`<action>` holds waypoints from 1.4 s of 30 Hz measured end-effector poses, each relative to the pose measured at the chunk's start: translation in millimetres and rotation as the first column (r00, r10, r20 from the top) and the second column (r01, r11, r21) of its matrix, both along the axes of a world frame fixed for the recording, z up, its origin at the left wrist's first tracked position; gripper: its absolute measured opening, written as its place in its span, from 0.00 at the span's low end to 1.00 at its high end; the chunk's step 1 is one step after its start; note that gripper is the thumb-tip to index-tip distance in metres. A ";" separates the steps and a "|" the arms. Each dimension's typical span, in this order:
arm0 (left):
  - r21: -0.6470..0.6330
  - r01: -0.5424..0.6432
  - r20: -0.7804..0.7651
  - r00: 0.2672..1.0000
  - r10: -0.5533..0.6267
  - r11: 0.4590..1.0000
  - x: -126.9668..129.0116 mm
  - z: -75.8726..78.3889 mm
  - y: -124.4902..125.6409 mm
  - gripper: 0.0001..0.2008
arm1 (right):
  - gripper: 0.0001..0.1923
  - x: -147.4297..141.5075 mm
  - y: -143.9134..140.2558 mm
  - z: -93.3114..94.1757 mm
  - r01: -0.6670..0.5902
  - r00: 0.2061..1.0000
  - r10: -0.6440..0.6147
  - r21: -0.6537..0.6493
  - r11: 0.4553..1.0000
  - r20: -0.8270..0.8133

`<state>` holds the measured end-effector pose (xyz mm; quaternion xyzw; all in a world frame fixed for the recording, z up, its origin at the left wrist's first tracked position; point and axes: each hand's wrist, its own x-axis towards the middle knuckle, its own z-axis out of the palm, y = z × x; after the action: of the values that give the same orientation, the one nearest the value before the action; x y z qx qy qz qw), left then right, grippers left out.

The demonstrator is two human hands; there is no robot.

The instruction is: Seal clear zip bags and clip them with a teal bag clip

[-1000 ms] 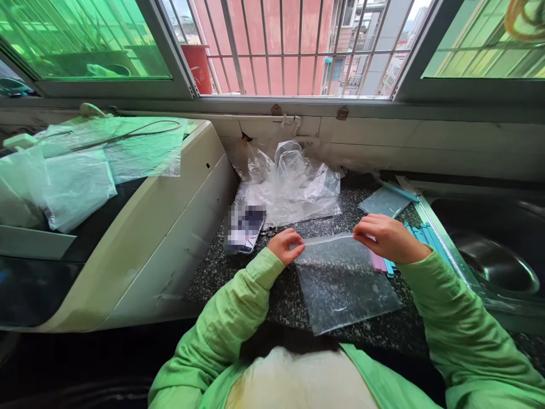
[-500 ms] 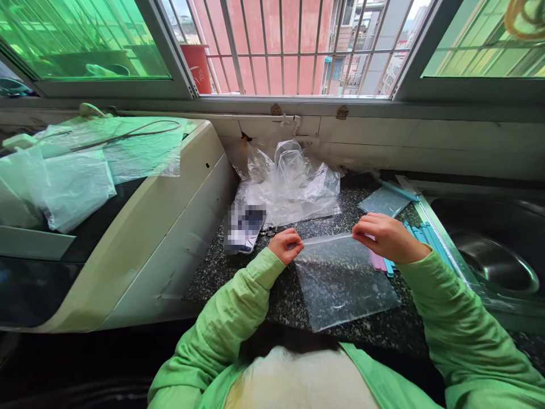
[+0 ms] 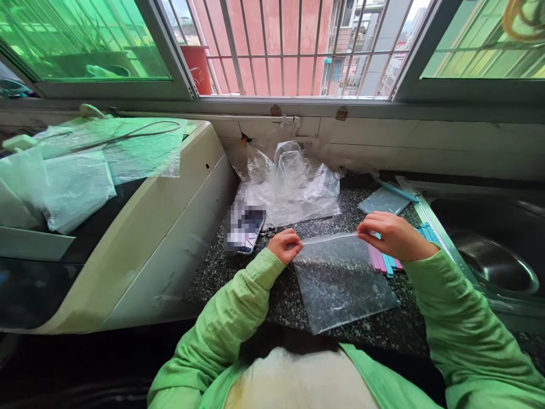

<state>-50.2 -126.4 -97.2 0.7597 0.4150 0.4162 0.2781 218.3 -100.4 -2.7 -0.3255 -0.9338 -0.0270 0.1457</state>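
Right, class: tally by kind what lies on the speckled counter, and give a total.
Flat clear bags: 2, the held bag pinched by the left hand and right hand, and a smaller bag behind.
Crumpled plastic heap: 1
Phone: 1
Bundle of coloured strips: 1
Total: 5

A crumpled heap of clear plastic [image 3: 292, 184] sits against the tiled wall on a speckled dark countertop [image 3: 255, 284], a phone [image 3: 244, 228] lying just beside it. A white appliance [image 3: 140, 227] at left carries more plastic sheets [image 3: 76, 176]. A steel sink [image 3: 494, 255] lies at right, below a barred window [image 3: 293, 45].
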 end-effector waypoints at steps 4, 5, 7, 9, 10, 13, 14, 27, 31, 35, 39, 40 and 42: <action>-0.004 -0.031 -0.032 0.999 0.031 0.999 0.3 -3.4 0.2 0.05 | 0.10 0.9 0.4 -0.6 -0.003 1.000 0.003 -0.006 1.000 0.016; -0.002 -0.044 -0.047 0.998 0.044 0.999 0.5 -4.3 0.0 0.04 | 0.11 0.4 0.4 -1.2 -0.003 1.000 0.004 -0.005 1.000 0.023; 0.006 -0.076 -0.084 0.994 0.076 0.997 0.8 -5.7 -0.7 0.04 | 0.11 -1.0 0.3 -2.4 -0.001 0.999 0.001 0.001 1.000 0.037; 0.012 -0.103 -0.124 0.987 0.104 0.995 0.8 -6.7 -1.5 0.04 | 0.11 -2.2 0.1 -3.0 0.003 0.999 -0.003 0.009 1.000 0.045; 0.013 -0.112 -0.141 0.983 0.113 0.994 0.8 -7.1 -1.8 0.04 | 0.11 -2.6 -0.1 -3.1 0.004 0.999 -0.005 0.012 1.000 0.046; 0.014 -0.127 -0.177 0.976 0.128 0.992 0.5 -7.8 -1.9 0.05 | 0.11 -3.4 -1.0 -3.0 0.005 0.999 -0.005 0.012 1.000 0.048; 0.014 -0.127 -0.180 0.975 0.127 0.992 0.5 -8.0 -1.6 0.06 | 0.11 -3.7 -1.3 -3.1 0.005 0.999 -0.005 0.011 1.000 0.050; 0.139 -0.046 -0.019 0.999 0.049 0.989 0.5 -9.7 4.6 0.06 | 0.11 -7.4 -3.7 -3.6 -0.023 0.999 0.022 0.019 1.000 0.032; 0.171 -0.037 -0.029 0.999 0.042 0.985 -0.4 -8.9 4.9 0.07 | 0.11 -7.9 -4.1 -3.2 -0.029 0.999 0.028 0.022 0.999 0.029; 0.210 -0.032 -0.035 0.999 0.040 0.977 -1.2 -8.9 5.5 0.07 | 0.11 -8.2 -3.7 -3.1 -0.034 0.999 0.033 0.020 0.999 0.033; 0.224 -0.024 -0.039 0.999 0.033 0.974 -1.5 -8.8 5.6 0.07 | 0.11 -8.0 -3.1 -3.7 -0.032 0.999 0.031 0.020 0.999 0.033; 0.225 -0.022 -0.041 0.999 0.032 0.974 -1.4 -8.8 5.5 0.07 | 0.11 -7.9 -3.0 -3.9 -0.032 0.999 0.031 0.020 0.999 0.032; 0.228 -0.024 -0.045 0.998 0.035 0.973 -1.2 -8.7 5.3 0.07 | 0.11 -7.8 -2.9 -4.1 -0.031 0.999 0.031 0.021 0.999 0.030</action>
<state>-51.4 -121.1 -105.9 0.7901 0.3826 0.4465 0.1732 210.4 -103.4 -6.8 -0.3089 -0.9405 -0.0397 0.1358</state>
